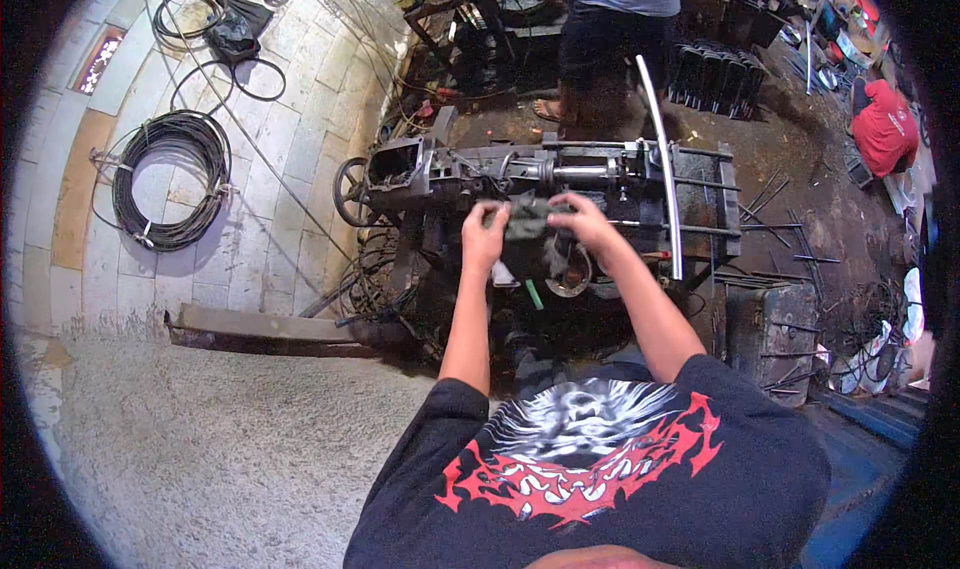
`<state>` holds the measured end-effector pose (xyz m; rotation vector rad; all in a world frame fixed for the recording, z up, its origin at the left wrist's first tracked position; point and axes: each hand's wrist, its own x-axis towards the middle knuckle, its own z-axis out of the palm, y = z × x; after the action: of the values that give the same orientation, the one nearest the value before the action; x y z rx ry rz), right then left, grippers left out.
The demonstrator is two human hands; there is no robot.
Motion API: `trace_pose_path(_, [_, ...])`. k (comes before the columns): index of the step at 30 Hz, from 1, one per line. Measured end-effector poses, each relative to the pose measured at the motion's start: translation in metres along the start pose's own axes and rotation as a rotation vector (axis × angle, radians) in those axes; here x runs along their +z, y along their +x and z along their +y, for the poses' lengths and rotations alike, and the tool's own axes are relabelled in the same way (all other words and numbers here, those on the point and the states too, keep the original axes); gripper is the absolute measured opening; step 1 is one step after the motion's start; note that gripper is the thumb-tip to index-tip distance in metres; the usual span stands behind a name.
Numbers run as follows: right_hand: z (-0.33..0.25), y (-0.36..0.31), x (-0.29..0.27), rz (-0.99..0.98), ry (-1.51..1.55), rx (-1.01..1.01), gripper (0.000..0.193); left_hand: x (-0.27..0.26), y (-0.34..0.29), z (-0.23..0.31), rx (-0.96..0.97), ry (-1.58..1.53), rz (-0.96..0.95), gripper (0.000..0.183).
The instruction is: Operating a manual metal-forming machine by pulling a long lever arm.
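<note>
Between my two hands is a dark grey-green rag [526, 219], crumpled and stretched slightly sideways. My left hand [484, 231] pinches its left end with thumb and fingers. At the other end my right hand [584, 224] grips it, and a loose part hangs below that hand. Just beyond them lies a greasy metal machine [470, 169] with a bright shaft [585, 172] and a handwheel [350, 191] at its left. A round metal dish or ring [570, 277] shows under my right hand, partly covered. Near it is a small green strip [533, 294].
A long shiny tube [658, 159] crosses the machine's right side. Coiled black cable [170, 181] hangs against the tiled wall at left. One person [620, 29] stands beyond the machine; another in red [885, 129] crouches far right. Metal rods [770, 219] litter the floor.
</note>
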<state>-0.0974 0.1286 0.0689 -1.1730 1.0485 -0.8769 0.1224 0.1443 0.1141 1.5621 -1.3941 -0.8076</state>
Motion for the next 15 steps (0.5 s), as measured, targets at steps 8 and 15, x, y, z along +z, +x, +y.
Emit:
trace_pose_path(8, [0.019, 0.084, -0.024, 0.584, -0.665, 0.006, 0.057, 0.015, 0.073, -0.025, -0.064, 0.482, -0.021, 0.061])
trace_pose_path(15, [0.08, -0.043, -0.01, 0.541, -0.48, -0.098, 0.025, 0.038, -0.009, -0.062, -0.197, 0.343, -0.11, 0.05])
